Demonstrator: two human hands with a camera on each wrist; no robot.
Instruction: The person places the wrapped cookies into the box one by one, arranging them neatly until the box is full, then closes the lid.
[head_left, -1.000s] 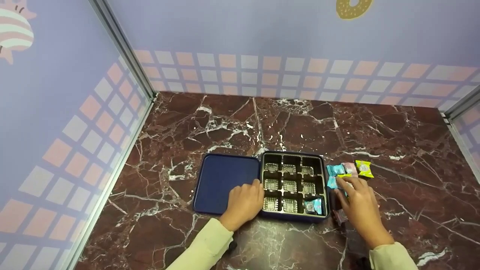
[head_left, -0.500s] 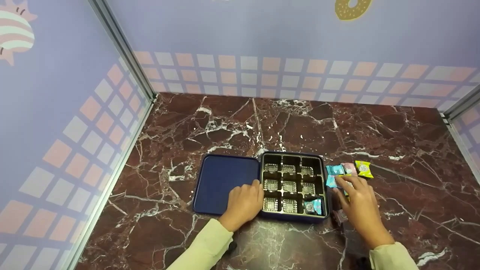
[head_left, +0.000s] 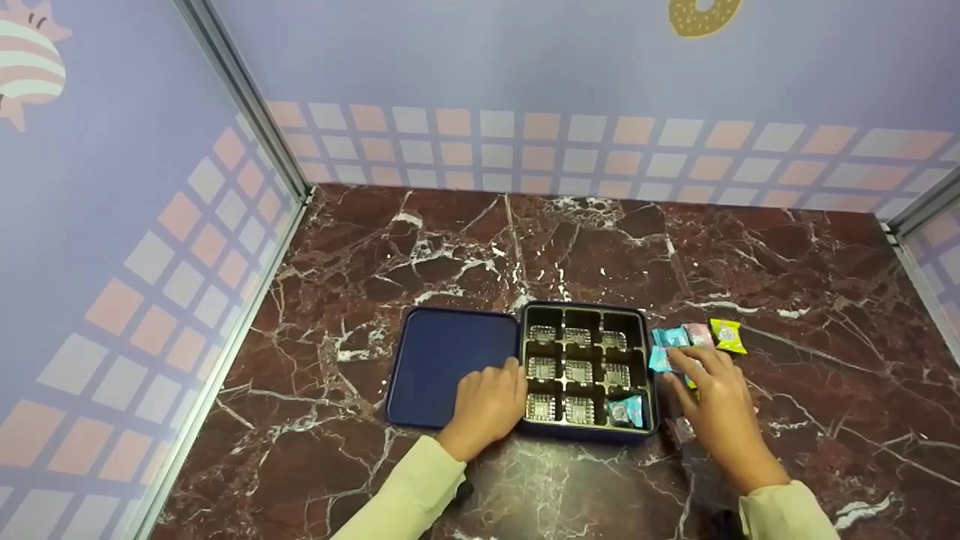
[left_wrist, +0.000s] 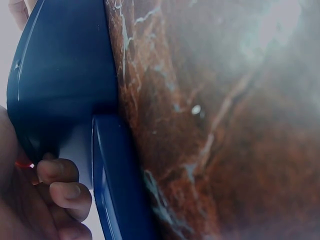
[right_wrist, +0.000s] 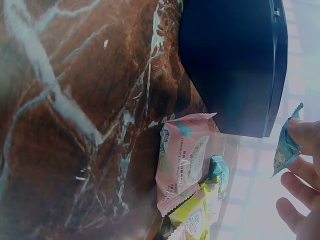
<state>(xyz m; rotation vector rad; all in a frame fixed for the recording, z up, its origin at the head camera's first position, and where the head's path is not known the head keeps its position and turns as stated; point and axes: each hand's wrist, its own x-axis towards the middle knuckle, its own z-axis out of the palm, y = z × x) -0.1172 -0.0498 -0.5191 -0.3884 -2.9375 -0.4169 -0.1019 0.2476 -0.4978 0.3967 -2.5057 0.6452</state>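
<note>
The right hand (head_left: 716,401) has a blue-wrapped sweet (right_wrist: 286,150) pinched between thumb and fingers, apart from the pink packet (right_wrist: 185,160) nearer the wrist. I'd guess it's light, with a slick wrapper and something crushable inside; the plump middle looks a kinder hold than the crimped ends. The left hand (head_left: 489,405) grips the near side of the navy tin (head_left: 589,433) standing between both hands.

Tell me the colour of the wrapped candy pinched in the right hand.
The wrapped candy is teal blue, clearest in the right wrist view.
</note>
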